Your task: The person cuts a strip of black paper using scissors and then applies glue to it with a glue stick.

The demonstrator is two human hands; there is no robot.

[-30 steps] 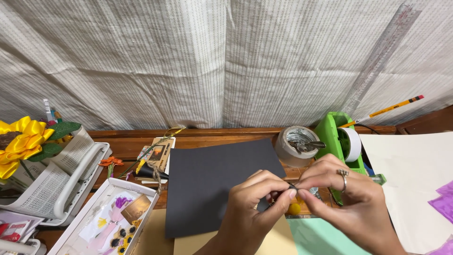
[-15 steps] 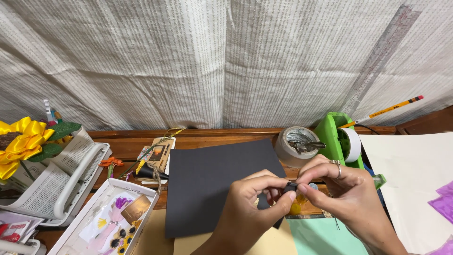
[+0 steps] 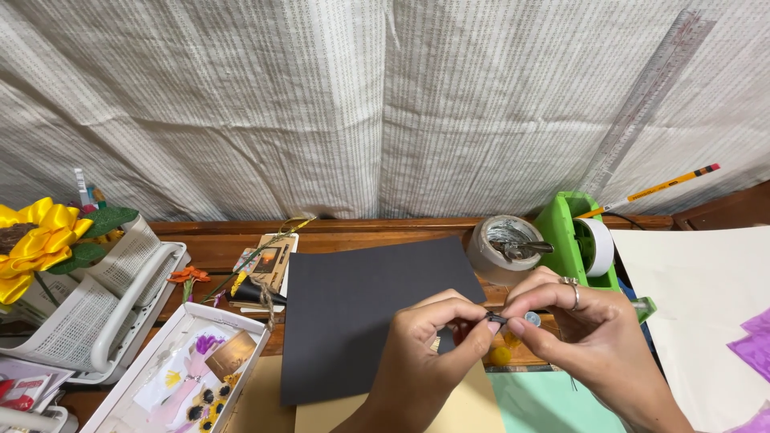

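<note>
My left hand (image 3: pixel 429 353) and my right hand (image 3: pixel 589 341) meet in front of me over the desk. Together their fingertips pinch a tiny dark object (image 3: pixel 496 319), too small to identify. My right hand wears a ring. Under the hands lies a sheet of black paper (image 3: pixel 353 313), with a tan sheet (image 3: pixel 473 405) and a pale green sheet (image 3: pixel 545 401) nearer me.
A grey tape roll (image 3: pixel 505 248) and a green tape dispenser (image 3: pixel 573 236) stand behind the hands. A clear ruler (image 3: pixel 646 96) and a pencil (image 3: pixel 662 188) lean on the white curtain. White baskets (image 3: pixel 104 305) with a yellow ribbon flower (image 3: pixel 32 240) sit left, next to a sticker tray (image 3: pixel 180 373). White paper (image 3: pixel 706 313) lies right.
My hands have shifted slightly while working the small object between the fingertips; the right hand has dropped a little lower. Nothing else on the desk has moved.
</note>
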